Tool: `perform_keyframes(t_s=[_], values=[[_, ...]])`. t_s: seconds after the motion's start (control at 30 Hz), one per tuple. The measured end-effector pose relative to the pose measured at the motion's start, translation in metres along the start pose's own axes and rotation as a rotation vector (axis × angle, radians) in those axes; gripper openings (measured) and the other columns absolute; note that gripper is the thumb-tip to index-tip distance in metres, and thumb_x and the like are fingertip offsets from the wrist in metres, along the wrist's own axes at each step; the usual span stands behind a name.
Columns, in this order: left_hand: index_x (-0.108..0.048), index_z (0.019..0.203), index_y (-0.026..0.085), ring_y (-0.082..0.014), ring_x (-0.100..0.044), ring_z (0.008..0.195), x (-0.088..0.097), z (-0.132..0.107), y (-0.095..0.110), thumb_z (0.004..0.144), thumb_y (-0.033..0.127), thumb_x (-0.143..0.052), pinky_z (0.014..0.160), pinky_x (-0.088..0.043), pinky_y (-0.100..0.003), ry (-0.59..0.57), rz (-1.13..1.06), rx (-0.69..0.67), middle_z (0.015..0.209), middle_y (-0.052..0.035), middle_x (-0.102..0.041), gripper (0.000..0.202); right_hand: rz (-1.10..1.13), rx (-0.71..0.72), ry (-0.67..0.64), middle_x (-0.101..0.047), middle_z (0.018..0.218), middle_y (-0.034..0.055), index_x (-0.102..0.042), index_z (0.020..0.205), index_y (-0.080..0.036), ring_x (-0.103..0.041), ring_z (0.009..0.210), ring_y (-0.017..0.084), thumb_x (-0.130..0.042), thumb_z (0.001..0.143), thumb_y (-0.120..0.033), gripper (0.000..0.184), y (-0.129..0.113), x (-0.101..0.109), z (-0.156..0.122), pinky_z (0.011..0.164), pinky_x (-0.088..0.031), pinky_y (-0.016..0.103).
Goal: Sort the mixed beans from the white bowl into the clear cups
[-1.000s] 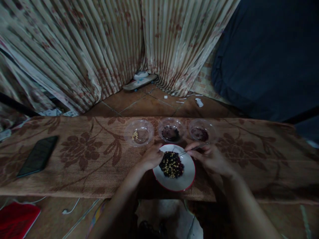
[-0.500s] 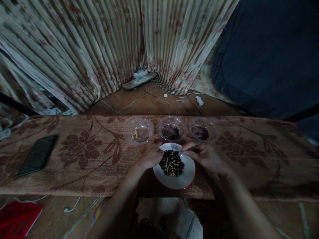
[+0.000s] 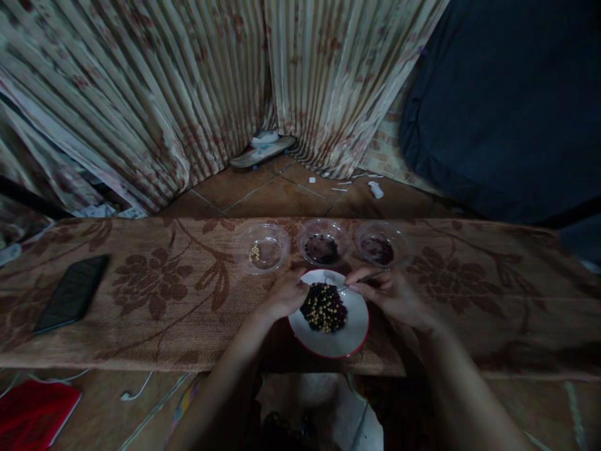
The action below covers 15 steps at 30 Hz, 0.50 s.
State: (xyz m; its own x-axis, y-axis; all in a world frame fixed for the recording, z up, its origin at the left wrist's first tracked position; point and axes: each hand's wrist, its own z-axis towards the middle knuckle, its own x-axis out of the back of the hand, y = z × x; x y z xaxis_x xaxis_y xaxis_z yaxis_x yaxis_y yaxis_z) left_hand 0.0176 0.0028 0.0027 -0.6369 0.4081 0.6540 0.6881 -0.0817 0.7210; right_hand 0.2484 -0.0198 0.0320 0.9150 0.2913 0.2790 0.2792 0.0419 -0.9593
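A white plate (image 3: 347,338) with a red rim lies on the cloth-covered table and bears a heap of mixed dark and pale beans (image 3: 323,307). My left hand (image 3: 283,294) grips the plate's left edge, fingers curled on the rim. My right hand (image 3: 389,293) pinches thin metal tweezers (image 3: 364,277), their tips pointing left to the bean heap. Behind the plate stand three clear bowls: the left bowl (image 3: 261,247) with a few pale beans, the middle bowl (image 3: 323,243) and the right bowl (image 3: 382,245) with dark beans.
A black phone (image 3: 71,292) lies at the table's left. A brown flowered cloth (image 3: 154,282) covers the table. Behind are striped curtains (image 3: 188,81), a sandal (image 3: 263,150) on the tiled floor, and a dark cloth (image 3: 507,106) at right. A red object (image 3: 28,416) lies lower left.
My right hand with the tweezers has shifted slightly left toward the bean heap. The left hand stays on the plate rim.
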Motion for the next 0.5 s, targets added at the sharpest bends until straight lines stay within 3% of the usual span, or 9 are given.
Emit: perform_keyframes(t_s=[0.1, 0.33, 0.5], values=[[-0.058, 0.110, 0.015, -0.0235, -0.062, 0.105, -0.002, 0.002, -0.003, 0.084, 0.016, -0.042, 0.094, -0.047, -0.037, -0.011, 0.000, 0.006, 0.114, -0.0124, -0.066, 0.031, 0.045, 0.023, 0.084, -0.071, 0.077, 0.0052, -0.072, 0.079, -0.018, -0.062, 0.067, 0.017, -0.072, 0.074, -0.045, 0.027, -0.006, 0.003, 0.000, 0.060, -0.049, 0.028], [-0.059, 0.101, 0.015, -0.0234, -0.064, 0.095, -0.001, 0.002, -0.002, 0.084, 0.015, -0.039, 0.089, -0.049, -0.038, -0.015, -0.011, -0.018, 0.102, -0.0115, -0.068, 0.026, 0.072, 0.095, 0.541, -0.057, 0.055, -0.0017, -0.069, 0.076, -0.018, -0.046, 0.047, 0.010, -0.073, 0.073, -0.037, 0.019, -0.007, 0.004, 0.022, 0.043, -0.037, 0.023], [-0.059, 0.108, 0.015, -0.0227, -0.062, 0.103, -0.001, 0.002, -0.003, 0.083, 0.013, -0.040, 0.096, -0.046, -0.038, -0.018, -0.017, -0.019, 0.112, -0.0117, -0.067, 0.031, 0.079, 0.082, 0.542, -0.056, 0.056, -0.0025, -0.069, 0.082, -0.018, -0.046, 0.047, 0.010, -0.071, 0.075, -0.036, 0.019, -0.003, -0.003, 0.034, 0.043, -0.035, 0.022]])
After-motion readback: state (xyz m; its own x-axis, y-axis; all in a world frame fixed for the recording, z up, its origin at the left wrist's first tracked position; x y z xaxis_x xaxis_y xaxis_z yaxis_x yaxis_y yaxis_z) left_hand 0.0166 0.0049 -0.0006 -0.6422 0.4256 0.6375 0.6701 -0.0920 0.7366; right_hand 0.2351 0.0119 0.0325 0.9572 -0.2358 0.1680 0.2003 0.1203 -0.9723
